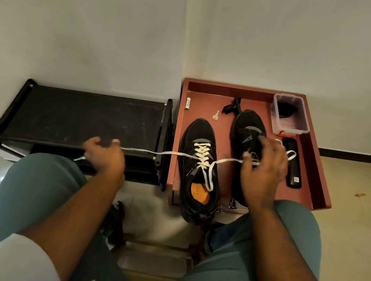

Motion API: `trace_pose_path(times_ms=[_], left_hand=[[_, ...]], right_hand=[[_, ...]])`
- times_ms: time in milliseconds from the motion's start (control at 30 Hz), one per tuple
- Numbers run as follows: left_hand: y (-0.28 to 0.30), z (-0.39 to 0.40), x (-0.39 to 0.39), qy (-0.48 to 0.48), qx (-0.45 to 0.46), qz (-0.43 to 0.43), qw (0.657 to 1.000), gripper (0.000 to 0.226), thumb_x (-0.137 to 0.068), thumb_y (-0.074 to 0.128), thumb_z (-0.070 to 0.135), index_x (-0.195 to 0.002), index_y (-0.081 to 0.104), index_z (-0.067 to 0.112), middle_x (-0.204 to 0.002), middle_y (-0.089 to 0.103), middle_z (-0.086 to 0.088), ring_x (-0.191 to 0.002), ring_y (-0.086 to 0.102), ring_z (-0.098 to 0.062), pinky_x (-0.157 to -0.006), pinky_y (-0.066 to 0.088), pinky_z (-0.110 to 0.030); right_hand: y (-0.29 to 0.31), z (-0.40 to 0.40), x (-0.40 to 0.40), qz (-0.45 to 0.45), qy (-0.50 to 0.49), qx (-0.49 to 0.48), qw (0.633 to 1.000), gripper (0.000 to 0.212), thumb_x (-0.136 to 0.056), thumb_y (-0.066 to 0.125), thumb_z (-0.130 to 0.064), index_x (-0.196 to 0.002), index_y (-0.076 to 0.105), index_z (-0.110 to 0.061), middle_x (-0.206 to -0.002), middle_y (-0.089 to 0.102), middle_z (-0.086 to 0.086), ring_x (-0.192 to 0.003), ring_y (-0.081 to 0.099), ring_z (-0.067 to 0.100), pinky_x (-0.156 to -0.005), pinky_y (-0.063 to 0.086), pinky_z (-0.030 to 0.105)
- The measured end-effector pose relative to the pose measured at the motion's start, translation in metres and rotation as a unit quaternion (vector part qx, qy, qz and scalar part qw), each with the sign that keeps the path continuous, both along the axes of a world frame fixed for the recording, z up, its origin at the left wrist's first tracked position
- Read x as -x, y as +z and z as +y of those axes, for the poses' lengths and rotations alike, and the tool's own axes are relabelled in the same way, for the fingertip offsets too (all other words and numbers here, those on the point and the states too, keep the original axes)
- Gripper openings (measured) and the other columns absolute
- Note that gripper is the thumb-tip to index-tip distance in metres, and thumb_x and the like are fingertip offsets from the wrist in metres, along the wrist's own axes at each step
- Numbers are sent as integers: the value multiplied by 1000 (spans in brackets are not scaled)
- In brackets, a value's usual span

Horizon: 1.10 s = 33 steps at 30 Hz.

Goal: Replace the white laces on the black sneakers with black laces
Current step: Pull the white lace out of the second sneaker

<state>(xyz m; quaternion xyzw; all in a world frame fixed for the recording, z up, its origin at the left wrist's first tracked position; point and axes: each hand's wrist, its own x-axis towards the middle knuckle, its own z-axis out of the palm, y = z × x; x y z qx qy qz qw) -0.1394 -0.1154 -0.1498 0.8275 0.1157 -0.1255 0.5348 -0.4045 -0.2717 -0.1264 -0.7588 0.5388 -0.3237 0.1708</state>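
White lace (173, 154) is stretched roughly along the 9–3 o'clock line, untied, its two free ends pulled out sideways from the left sneaker (200, 171). That sneaker sits on the red desk (312, 182) with its long axis at about 12–6 o'clock, toe at 12, heel overhanging the near edge. The lace is still crossed through the eyelets.

Left hand (103, 155) is at 9 o'clock of the sneaker, out over the black shoe rack (76, 115), fingers curled round one lace end. Right hand (264, 168) is at 3 o'clock, over the right sneaker (247, 134), which shows no white lace; the other end is pinched, with a loop seen past the fingers.

The right hand is nearer the eyelets; the left is well apart from them.

Judgement: unlacing of this sneaker is at its start. Next pull is best taken at right angles to the shoe's axis, row by row from the top.

A clear box (290, 117) at 1 o'clock holds something dark, likely the black laces; not certain.
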Motion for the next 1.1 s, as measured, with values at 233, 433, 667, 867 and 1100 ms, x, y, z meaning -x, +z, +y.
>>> trace_pose_path(times_ms=[233, 433, 667, 867, 1100], left_hand=[[9, -39, 95, -480, 34, -118, 869, 9, -87, 68, 11, -96, 70, 13, -94, 66, -2, -86, 65, -16, -79, 56, -30], [3, -51, 115, -547, -54, -129, 825, 30, -82, 73, 12, -112, 69, 14, -99, 54, 6, -92, 60, -13, -85, 49, -24], [-11, -58, 121, -459, -20, -100, 883, 14, -78, 74, 7, -87, 70, 17, -92, 66, 1, -74, 57, -1, -71, 43, -7], [-12, -63, 127, -348, 37, 10, 937, 14, -84, 63, 1, -83, 59, 15, -81, 59, 2, -76, 56, -14, -71, 46, -24], [-9, -63, 117, -141, 177, 263, 938, 21, -99, 43, 17, -114, 57, 12, -73, 60, 0, -52, 50, -9, -39, 32, -18]], right_hand=[[-16, 26, -29, 87, 234, -68, 966, 25, -90, 65, -28, -111, 68, -15, -105, 62, -1, -99, 52, 16, -87, 45, 34], [-23, 28, -33, 114, 220, -87, 965, 19, -89, 64, -17, -107, 69, -12, -107, 59, 1, -97, 47, 15, -88, 44, 32], [-24, 27, -39, 69, 186, -139, 970, 9, -89, 62, -16, -97, 65, -18, -106, 57, -5, -100, 44, 13, -91, 41, 34], [-21, 17, -28, -46, 202, -378, 902, 14, -79, 64, -25, -71, 63, -36, -130, 46, -17, -131, 32, 11, -114, 19, 46], [1, 7, -16, -312, 134, -435, 834, 13, -81, 59, -8, -71, 55, -14, -130, 58, -6, -114, 55, 4, -91, 42, 25]])
